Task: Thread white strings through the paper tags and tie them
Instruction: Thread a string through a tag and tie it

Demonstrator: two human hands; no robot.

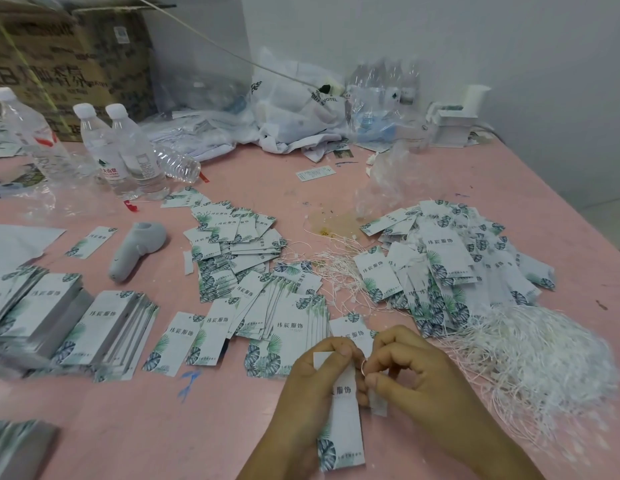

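My left hand (313, 386) grips a white paper tag (343, 427) with a green leaf print, held upright near the table's front edge. My right hand (409, 372) pinches a thin white string (363, 367) that forms a small loop beside the tag's top. A big bundle of loose white strings (544, 358) lies just to the right. A heap of tags with strings on them (450, 265) lies behind it. Tags without strings are scattered in the middle (239, 244) and stacked at the left (107, 327).
On the pink table (128, 427) lie a grey handheld tool (135, 247), several water bottles (128, 150) at the back left, plastic bags (294, 112) and a cardboard box (69, 57) at the back, and a white holder (454, 123) at the back right.
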